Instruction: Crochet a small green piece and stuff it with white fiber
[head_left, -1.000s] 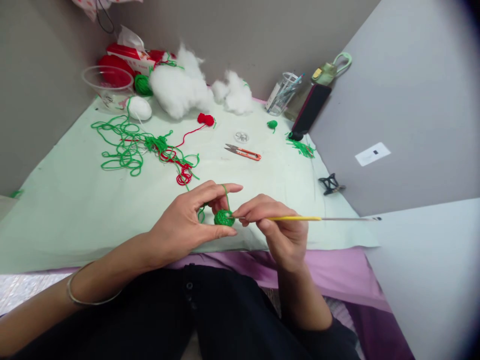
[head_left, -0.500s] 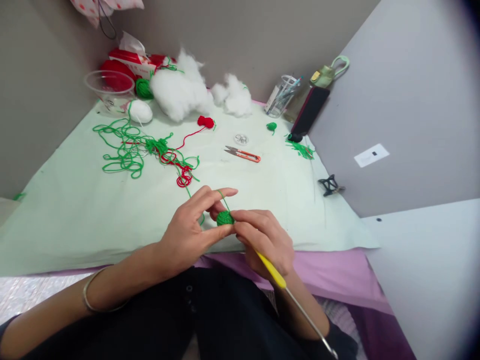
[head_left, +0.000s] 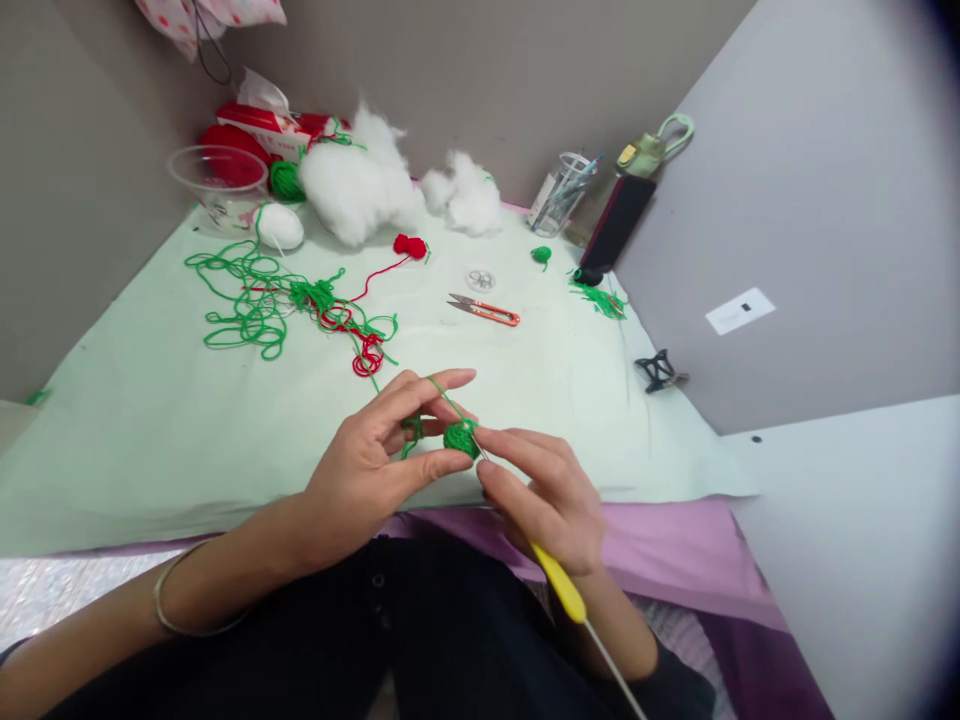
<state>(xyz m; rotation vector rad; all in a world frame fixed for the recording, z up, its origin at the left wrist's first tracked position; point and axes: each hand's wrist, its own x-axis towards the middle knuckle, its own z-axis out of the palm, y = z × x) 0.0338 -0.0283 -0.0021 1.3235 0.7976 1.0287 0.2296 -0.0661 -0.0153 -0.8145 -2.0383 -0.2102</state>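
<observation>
My left hand (head_left: 379, 460) pinches a small green crochet piece (head_left: 459, 437) between thumb and fingers, with a green yarn strand looped over its index finger. My right hand (head_left: 544, 495) grips a crochet hook with a yellow handle (head_left: 559, 582); its metal tip is at the green piece and its tail points down to the lower right. Both hands hover over the front edge of the pale green cloth (head_left: 150, 430). The strand trails back to a tangle of green and red yarn (head_left: 285, 305).
Orange thread snips (head_left: 486, 309) lie mid-cloth. At the back stand white stuffing (head_left: 367, 180), a clear plastic bowl (head_left: 217, 180), red yarn and a red box, a clear cup of tools (head_left: 559, 190) and a dark phone (head_left: 615, 228) leaning on the wall. A black clip (head_left: 660, 370) sits right.
The hook swung from pointing right to pointing down toward my lap. My right hand drew slightly back from the green piece, and the left hand kept its hold.
</observation>
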